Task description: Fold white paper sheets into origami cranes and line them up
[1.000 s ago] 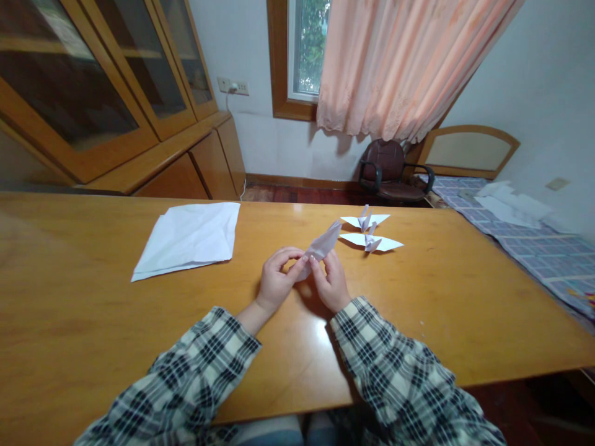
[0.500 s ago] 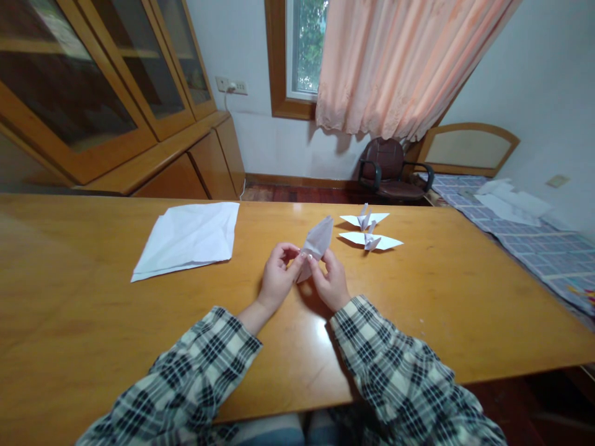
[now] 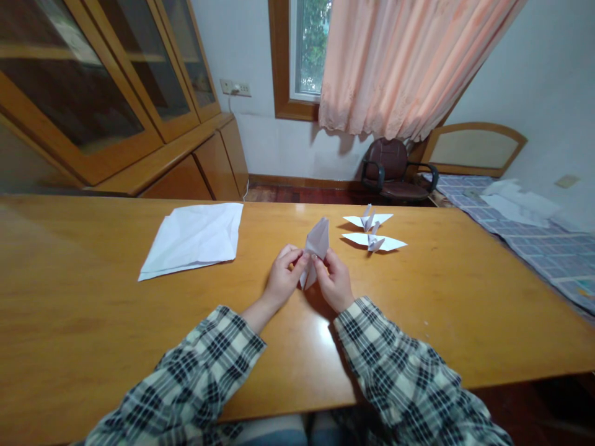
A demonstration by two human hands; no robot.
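Between my hands is a folded white paper (image 3: 318, 238), a narrow pointed diamond held upright above the table. Its lower end shows two points with a slit between them. My left hand (image 3: 282, 276) pinches its left edge, thumb on the near face. On the other side my right hand (image 3: 335, 282) grips the right edge, thumb also in front. The fingers behind the paper are partly hidden. Two finished paper cranes, a nearer one (image 3: 374, 242) and a farther one (image 3: 368, 220), stand with wings spread to the right of my hands.
A stack of white paper sheets (image 3: 193, 240) lies on the wooden table (image 3: 93, 322) at the left. Past the table's far edge are a brown armchair (image 3: 389, 166), a glass-door cabinet (image 3: 171, 133) and a bed (image 3: 520, 241) with a checked cover.
The folded paper has turned more upright in my hands, and its split lower end now shows more clearly. Both hands keep their hold. The whole view has shifted slightly.
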